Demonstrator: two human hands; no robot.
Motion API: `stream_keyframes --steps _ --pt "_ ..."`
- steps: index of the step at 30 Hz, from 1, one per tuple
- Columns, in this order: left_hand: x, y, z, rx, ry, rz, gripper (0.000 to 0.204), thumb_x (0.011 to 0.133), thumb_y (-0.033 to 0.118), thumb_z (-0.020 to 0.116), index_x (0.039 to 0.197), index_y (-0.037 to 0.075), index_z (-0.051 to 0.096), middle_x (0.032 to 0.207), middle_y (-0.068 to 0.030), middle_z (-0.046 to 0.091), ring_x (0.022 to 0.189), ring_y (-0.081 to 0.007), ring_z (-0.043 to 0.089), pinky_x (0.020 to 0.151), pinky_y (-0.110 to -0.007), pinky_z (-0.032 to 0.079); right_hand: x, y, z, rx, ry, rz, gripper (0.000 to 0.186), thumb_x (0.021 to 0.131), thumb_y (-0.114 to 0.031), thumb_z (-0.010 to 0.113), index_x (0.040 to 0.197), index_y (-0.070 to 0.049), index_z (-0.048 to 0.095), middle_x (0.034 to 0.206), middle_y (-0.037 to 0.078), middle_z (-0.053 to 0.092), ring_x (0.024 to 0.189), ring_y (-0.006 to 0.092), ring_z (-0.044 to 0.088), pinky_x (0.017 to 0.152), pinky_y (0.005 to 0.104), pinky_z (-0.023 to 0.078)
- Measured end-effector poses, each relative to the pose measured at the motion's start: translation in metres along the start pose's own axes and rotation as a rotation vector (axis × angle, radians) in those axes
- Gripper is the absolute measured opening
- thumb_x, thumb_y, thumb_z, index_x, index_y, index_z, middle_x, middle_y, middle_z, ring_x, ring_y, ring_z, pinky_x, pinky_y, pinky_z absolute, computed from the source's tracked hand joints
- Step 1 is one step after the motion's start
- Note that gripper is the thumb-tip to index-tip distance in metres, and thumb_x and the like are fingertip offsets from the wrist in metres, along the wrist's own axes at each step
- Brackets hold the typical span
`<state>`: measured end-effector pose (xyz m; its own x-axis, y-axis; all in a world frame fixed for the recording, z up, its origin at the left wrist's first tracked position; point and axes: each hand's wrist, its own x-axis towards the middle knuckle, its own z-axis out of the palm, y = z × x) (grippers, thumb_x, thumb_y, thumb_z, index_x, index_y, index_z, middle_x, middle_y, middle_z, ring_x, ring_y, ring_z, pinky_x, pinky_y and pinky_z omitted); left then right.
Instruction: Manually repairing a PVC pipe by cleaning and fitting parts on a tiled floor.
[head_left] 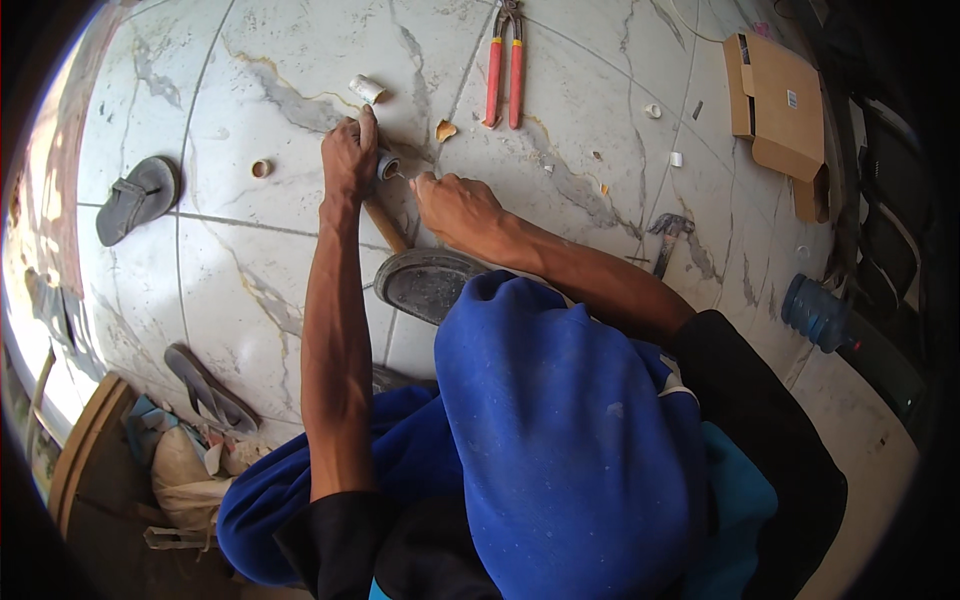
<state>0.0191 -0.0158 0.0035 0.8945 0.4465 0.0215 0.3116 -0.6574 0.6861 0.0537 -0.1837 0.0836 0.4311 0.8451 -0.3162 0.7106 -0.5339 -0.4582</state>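
My left hand is closed around a short grey-white pipe piece, whose open end shows a reddish-brown inside. Close by on the right, my right hand is closed on a thin pointed metal piece directed at that opening; most of it is hidden in the fingers. Beneath the pipe piece, a wooden handle slants toward my sandal, its upper end hidden by my left hand. A white cylindrical piece lies just beyond my left fingers. To the left sits a small ring-like piece.
Pincers with red handles lie ahead on the marbled tile floor. A hammer is beyond my right forearm. Broken bits are scattered about. An open cardboard box, a blue bottle and loose sandals lie farther out.
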Motion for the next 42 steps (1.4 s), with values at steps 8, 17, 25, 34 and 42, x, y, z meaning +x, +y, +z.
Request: stream_keyframes --steps 8,17,25,34,42 --pt "0.000 0.014 -0.007 -0.242 0.033 -0.206 0.043 0.088 0.028 0.040 0.063 -0.001 0.058 0.059 -0.0176 0.056 0.055 -0.0327 0.055 0.056 -0.038 0.043 0.002 -0.011 0.010 -0.055 -0.050 0.111 0.017 0.082 -0.010 0.043 0.086 0.006 0.050 0.064 0.021 0.060 0.060 0.0323 0.063 0.052 0.0375 0.051" --pt "0.002 0.007 -0.002 -0.186 0.047 -0.210 0.042 0.088 0.026 0.039 0.060 -0.001 0.056 0.061 -0.0191 0.055 0.061 -0.0341 0.051 0.060 -0.040 0.041 0.018 -0.014 0.005 -0.066 -0.071 0.128 0.021 0.077 -0.006 0.045 0.093 0.008 0.049 0.071 0.022 0.061 0.064 0.0315 0.063 0.055 0.0383 0.052" --pt "0.001 0.016 -0.007 -0.155 0.031 -0.128 0.040 0.088 0.024 0.040 0.060 -0.001 0.055 0.059 -0.0168 0.056 0.060 -0.0322 0.050 0.060 -0.040 0.041 0.018 -0.011 0.004 -0.059 -0.145 0.134 0.023 0.078 -0.007 0.045 0.095 0.008 0.049 0.076 0.023 0.062 0.067 0.0331 0.063 0.058 0.0392 0.052" --pt "-0.006 0.002 -0.001 -0.131 0.105 -0.164 0.045 0.088 0.027 0.040 0.057 0.000 0.057 0.059 -0.0185 0.055 0.062 -0.0323 0.052 0.062 -0.039 0.042 0.004 -0.014 0.009 -0.142 -0.114 0.137 0.019 0.078 -0.008 0.047 0.090 0.005 0.052 0.071 0.023 0.061 0.066 0.0319 0.063 0.056 0.0404 0.052" --pt "0.000 0.009 -0.002 -0.173 0.112 -0.172 0.045 0.087 0.027 0.040 0.054 0.000 0.056 0.058 -0.0156 0.055 0.062 -0.0307 0.052 0.061 -0.040 0.043 0.013 -0.010 0.002 -0.152 -0.174 0.147 0.018 0.079 -0.008 0.045 0.091 0.006 0.051 0.073 0.023 0.061 0.068 0.0344 0.063 0.059 0.0410 0.051"
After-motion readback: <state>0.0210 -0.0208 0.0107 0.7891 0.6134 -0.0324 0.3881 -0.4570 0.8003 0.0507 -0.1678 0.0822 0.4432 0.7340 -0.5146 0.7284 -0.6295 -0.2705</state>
